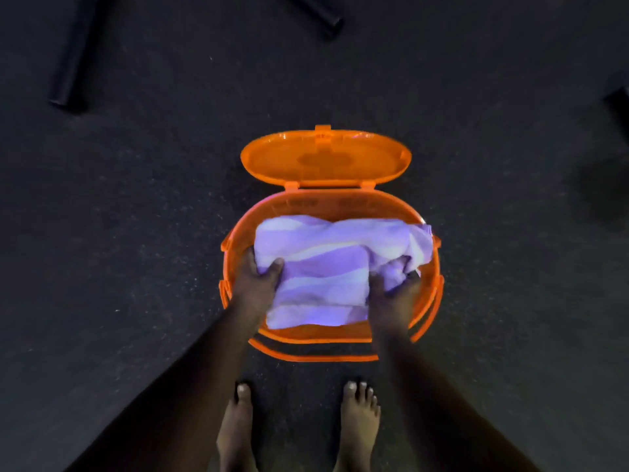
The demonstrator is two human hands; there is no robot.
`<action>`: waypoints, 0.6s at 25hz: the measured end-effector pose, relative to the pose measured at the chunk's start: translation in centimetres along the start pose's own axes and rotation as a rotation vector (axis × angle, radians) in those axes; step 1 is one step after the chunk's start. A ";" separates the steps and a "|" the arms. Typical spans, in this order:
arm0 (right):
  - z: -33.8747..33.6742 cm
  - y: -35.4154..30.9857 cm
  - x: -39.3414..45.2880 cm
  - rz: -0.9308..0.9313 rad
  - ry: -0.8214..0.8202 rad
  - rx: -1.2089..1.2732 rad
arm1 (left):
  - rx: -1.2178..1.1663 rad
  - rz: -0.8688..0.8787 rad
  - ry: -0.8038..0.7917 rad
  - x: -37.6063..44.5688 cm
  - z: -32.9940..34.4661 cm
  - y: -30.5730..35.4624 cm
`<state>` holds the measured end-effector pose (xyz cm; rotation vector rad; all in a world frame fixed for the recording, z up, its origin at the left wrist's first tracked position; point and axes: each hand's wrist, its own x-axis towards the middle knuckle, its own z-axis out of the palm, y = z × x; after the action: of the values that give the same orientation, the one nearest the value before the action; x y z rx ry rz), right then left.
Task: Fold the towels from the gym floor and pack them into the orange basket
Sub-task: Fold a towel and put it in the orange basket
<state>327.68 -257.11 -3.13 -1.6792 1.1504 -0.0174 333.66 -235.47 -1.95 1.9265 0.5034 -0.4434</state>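
An orange basket (238, 229) stands on the dark gym floor in the middle of the view, its hinged lid (325, 160) swung open at the far side. A folded purple-and-white striped towel (326, 267) fills the basket's mouth. My left hand (258, 279) grips the towel's left edge, thumb on top and fingers tucked under. On the near right part of the towel, my right hand (391, 294) holds a bunch of cloth. A loose corner of the towel hangs over the right rim.
My bare feet (296, 427) stand just in front of the basket. A dark cylindrical bar (73, 59) lies on the floor at the far left, another dark bar (323, 15) at the top centre, and a dark object (619, 103) at the right edge.
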 end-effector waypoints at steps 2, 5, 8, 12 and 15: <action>2.7 3.5 1.9 0.083 -0.051 -0.155 | 0.215 0.086 0.073 2.5 1.2 -4.0; 4.7 4.8 2.2 -0.021 0.041 -0.466 | 0.465 0.230 0.212 2.9 2.1 -5.3; 6.0 3.4 1.4 -0.581 -0.134 -0.815 | 0.915 0.723 0.086 3.4 4.4 -5.4; 8.6 3.3 5.0 -0.709 -0.543 -1.257 | 1.380 0.527 -0.368 6.0 4.7 -7.9; 8.2 6.0 9.4 -0.395 -0.608 -1.314 | 1.414 0.558 -0.455 7.5 4.5 -10.7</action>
<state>332.96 -257.44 -15.94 -2.7113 0.2512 1.1306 333.93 -234.67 -15.72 2.9681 -0.9077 -0.9655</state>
